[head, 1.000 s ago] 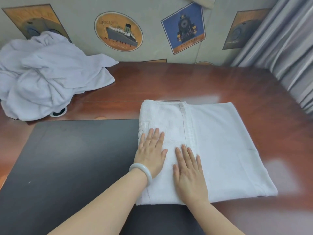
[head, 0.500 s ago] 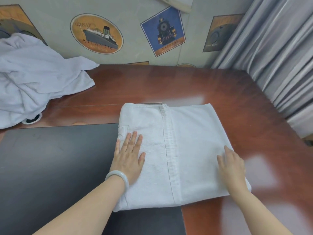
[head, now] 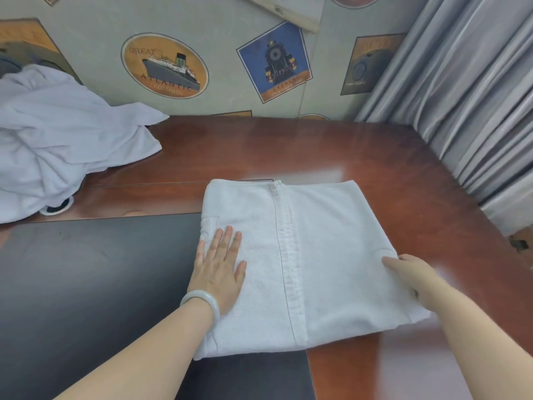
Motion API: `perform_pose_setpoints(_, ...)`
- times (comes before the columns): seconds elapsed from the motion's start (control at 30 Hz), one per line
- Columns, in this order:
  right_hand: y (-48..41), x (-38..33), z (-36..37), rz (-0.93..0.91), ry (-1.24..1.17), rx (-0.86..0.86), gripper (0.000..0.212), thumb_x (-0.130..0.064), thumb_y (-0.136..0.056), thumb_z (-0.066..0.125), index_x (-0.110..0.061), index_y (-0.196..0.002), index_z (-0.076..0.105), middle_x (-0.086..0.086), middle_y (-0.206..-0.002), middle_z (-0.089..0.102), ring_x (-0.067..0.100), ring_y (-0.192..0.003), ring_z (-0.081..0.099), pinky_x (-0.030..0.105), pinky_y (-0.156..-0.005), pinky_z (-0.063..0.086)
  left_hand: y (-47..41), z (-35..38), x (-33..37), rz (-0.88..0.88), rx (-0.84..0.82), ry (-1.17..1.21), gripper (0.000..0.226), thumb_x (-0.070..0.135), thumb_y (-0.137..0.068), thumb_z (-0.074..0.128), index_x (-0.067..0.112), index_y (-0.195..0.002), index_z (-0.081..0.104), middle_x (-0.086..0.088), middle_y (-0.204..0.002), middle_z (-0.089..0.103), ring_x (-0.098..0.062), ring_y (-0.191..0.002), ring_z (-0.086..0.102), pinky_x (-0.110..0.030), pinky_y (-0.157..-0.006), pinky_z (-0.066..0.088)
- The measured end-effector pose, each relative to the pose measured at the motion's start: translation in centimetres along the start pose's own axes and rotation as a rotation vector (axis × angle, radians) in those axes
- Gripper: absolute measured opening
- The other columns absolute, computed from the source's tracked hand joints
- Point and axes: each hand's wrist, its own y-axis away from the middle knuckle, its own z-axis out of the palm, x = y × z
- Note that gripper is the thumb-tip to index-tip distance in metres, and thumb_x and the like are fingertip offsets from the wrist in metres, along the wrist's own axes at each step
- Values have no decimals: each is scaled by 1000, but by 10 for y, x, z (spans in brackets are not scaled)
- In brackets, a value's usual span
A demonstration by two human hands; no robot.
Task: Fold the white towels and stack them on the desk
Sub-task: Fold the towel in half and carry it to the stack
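Observation:
A folded white towel (head: 326, 255) lies flat on the desk (head: 288, 151), its hemmed edge running front to back down the middle. My left hand (head: 219, 269) presses flat on the towel's left part, fingers straight, with a pale bangle on the wrist. My right hand (head: 409, 272) is at the towel's right edge, thumb on top and fingers curled round the edge. A heap of unfolded white towels (head: 57, 145) sits at the back left.
A black mat (head: 95, 284) covers the desk's front left, and the towel partly overlaps it. Grey curtains (head: 476, 105) hang on the right beside the desk. The wall with posters (head: 164, 66) stands behind.
My right hand slid from the towel's middle to its right edge and took hold of it. The left hand stayed pressed flat. The view shifted right.

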Motion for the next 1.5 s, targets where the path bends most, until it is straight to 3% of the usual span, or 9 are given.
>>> perform_pose_setpoints(0.2,83,-92,-11,-306,-32,-266,24,-22,-87,72,-27,-110,67,3,-95,76,26,-87,73,47,-86,57,-5,-12,-1,3,-150,65,67,51,-93,-5,27,-155,-16,7,-160,-26,-11,-146,-27,-42,-118,-21)
perform_pose_setpoints(0.33,141,-139,50,-615,206,-89,36,-22,-84,70,-28,-116,55,-1,-87,66,19,-82,65,32,-69,48,-10,-45,-9,-84,-171,507,49,30,-103,41,24,-151,34,6,-162,19,-10,-150,9,-33,-120,-6)
perform_pose_setpoints(0.53,181,-129,209,-781,473,-415,45,-13,-95,44,-23,-139,37,2,-121,59,22,-107,58,30,-83,46,10,-67,-27,-638,-97,1485,32,34,-103,43,17,-93,68,1,-81,70,-15,-70,64,-31,-68,50)
perform_pose_setpoints(0.63,168,-117,227,-726,470,-665,42,-8,-94,46,-19,-134,51,-1,-117,64,16,-103,59,30,-90,49,10,-66,-33,-671,-150,1396,29,36,-97,55,9,-88,61,0,-64,55,-14,-50,49,-28,-60,39)
perform_pose_setpoints(0.77,130,-119,200,-614,160,-382,30,-1,-86,49,-17,-94,73,1,-93,74,17,-88,66,32,-75,52,10,-69,-25,-568,-199,1160,15,22,-88,68,16,-101,64,1,-89,69,-15,-79,66,-29,-71,51)
perform_pose_setpoints(1.03,63,-68,184,-919,660,-62,57,-35,-104,34,-29,-157,12,-13,-163,-1,6,-150,-4,25,-118,12,25,-55,-6,-704,-206,485,21,25,-101,42,15,-120,42,-10,-124,34,-30,-115,40,-39,-89,37)
perform_pose_setpoints(1.2,94,-51,197,-785,703,93,61,-47,-102,29,-27,-157,12,-11,-164,4,13,-150,7,38,-104,38,17,-48,-16,-564,-152,457,17,16,-102,38,14,-118,45,-7,-122,42,-27,-113,41,-36,-88,37)
perform_pose_setpoints(1.37,129,-30,191,-884,923,177,59,-50,-85,37,-8,-113,69,14,-110,69,34,-81,63,42,-59,49,2,-56,-54,-277,-125,315,10,27,-104,40,22,-107,48,2,-116,53,-23,-106,46,-35,-90,35)
perform_pose_setpoints(1.5,165,-8,183,-1161,855,110,42,-52,-75,41,-26,-81,73,-8,-64,58,18,-52,55,29,-48,46,-4,-60,-65,-146,-22,15,24,43,-101,44,24,-112,53,5,-112,56,-21,-107,50,-34,-92,33)
